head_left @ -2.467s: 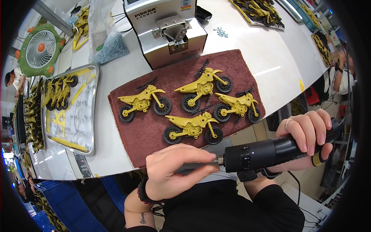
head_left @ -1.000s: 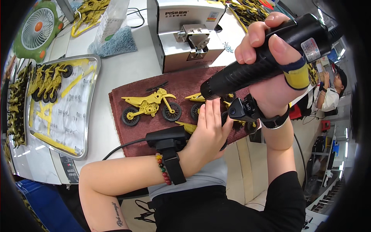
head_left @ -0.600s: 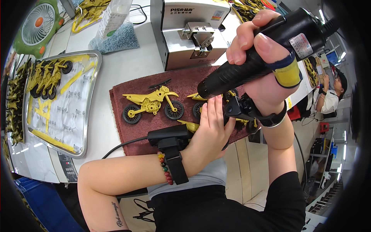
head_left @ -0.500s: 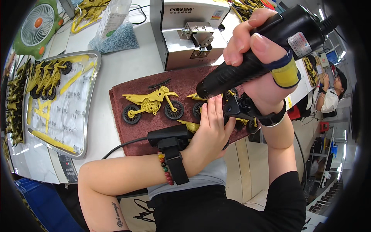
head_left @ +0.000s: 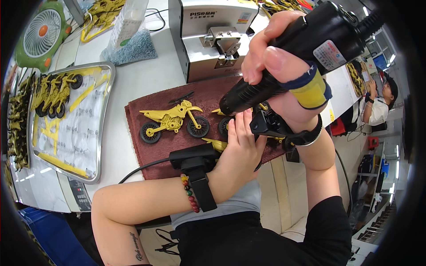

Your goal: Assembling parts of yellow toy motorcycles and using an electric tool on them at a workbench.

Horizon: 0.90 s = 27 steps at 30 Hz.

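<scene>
- Slanting over the mat, one black power driver (head_left: 319,33) lay in the right hand (head_left: 286,71); I saw its fingers and thumb wrapped round the barrel, one yellow-and-navy band on the thumb.
- I found its nose just beside the left hand's fingertips, above a yellow part; contact I could not tell.
- I had one left hand (head_left: 237,155) flat over the work, four fingers stretched and close together, thumb set apart; its underside was hidden from me.
- I counted one yellow toy motorcycle (head_left: 171,117) in full view, with two black wheels, left of the hands; parts of others showed around the left hand, too covered to number.
- All lay on one maroon mat (head_left: 146,153).
- Beyond it I noted one silver machine (head_left: 195,33) and one bag of small blue-grey pieces (head_left: 133,46).
- Left of the mat I counted one metal tray (head_left: 105,126) with three nested yellow motorcycles (head_left: 53,95), and one green fan (head_left: 43,40) behind.
- Far right, I saw one co-worker (head_left: 379,111).
</scene>
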{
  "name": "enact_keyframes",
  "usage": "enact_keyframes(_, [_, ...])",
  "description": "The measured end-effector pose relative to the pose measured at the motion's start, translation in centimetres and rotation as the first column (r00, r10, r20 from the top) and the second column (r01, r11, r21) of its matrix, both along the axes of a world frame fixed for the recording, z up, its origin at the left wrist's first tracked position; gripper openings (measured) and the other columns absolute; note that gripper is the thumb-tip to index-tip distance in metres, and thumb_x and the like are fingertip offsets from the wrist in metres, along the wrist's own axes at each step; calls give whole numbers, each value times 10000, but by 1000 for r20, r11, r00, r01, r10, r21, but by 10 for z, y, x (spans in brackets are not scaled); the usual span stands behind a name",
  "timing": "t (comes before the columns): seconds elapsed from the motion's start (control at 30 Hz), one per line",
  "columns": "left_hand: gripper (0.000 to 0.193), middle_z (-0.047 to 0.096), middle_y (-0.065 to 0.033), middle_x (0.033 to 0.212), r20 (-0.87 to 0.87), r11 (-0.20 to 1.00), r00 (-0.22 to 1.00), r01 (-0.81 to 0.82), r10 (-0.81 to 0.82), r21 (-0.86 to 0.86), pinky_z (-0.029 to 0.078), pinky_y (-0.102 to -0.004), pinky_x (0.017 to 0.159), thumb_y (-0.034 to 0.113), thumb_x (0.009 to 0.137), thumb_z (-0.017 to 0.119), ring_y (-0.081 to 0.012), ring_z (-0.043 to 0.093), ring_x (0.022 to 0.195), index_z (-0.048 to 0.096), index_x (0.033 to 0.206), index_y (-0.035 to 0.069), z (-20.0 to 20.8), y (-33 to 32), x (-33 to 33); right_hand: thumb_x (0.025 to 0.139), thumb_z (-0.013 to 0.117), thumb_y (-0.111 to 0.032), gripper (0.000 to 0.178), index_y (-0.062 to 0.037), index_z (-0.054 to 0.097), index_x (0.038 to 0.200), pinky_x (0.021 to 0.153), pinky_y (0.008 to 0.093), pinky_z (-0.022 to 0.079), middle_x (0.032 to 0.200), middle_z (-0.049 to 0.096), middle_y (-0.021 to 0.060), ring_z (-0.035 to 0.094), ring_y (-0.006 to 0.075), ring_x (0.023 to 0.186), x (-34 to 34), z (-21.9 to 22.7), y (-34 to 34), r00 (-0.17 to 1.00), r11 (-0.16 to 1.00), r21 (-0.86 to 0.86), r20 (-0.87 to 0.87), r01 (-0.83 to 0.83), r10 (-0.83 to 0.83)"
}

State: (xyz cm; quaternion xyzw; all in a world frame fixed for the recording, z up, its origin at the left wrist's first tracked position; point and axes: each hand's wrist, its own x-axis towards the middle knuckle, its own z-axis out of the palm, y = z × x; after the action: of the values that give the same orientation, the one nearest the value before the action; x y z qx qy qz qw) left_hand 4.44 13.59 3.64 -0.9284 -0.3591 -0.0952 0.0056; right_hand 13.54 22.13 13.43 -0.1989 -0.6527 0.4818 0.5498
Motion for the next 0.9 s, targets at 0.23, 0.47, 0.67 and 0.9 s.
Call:
enact_keyframes(0.23, [949,379,-376,1258,42,998,998,51,-50,-29,324,-468,998,553,616,677,-469,377,1203,365,1337,21,7,2,-2,757,587,-154,341,-39,475,1058,710,312,353,928,481,68,453,173,803,49,38,-49,904,990,3,-408,144,-130])
enact_keyframes(0.47, [997,339,-374,1283,121,981,990,92,-71,-173,318,-452,1009,522,633,705,-458,367,1212,289,1367,-9,22,4,-15,822,574,-152,238,-54,472,1014,693,271,405,890,487,46,471,132,788,141,5,-110,719,948,-156,-621,277,-312])
enact_keyframes(0.67, [797,471,-226,1206,-18,988,998,-58,56,-145,359,-464,968,372,611,752,-366,462,1114,443,1236,-13,102,28,-70,838,578,-158,201,-41,497,980,753,286,442,887,543,39,521,137,807,193,-52,-134,445,892,-445,-785,80,-431])
enact_keyframes(0.9, [594,547,-154,1014,99,932,961,-220,258,-288,426,-382,827,172,659,700,-327,521,959,482,1192,27,51,41,-149,803,585,-136,169,-27,489,891,715,279,459,821,526,46,518,151,758,215,-104,-78,344,856,-516,-798,36,-495])
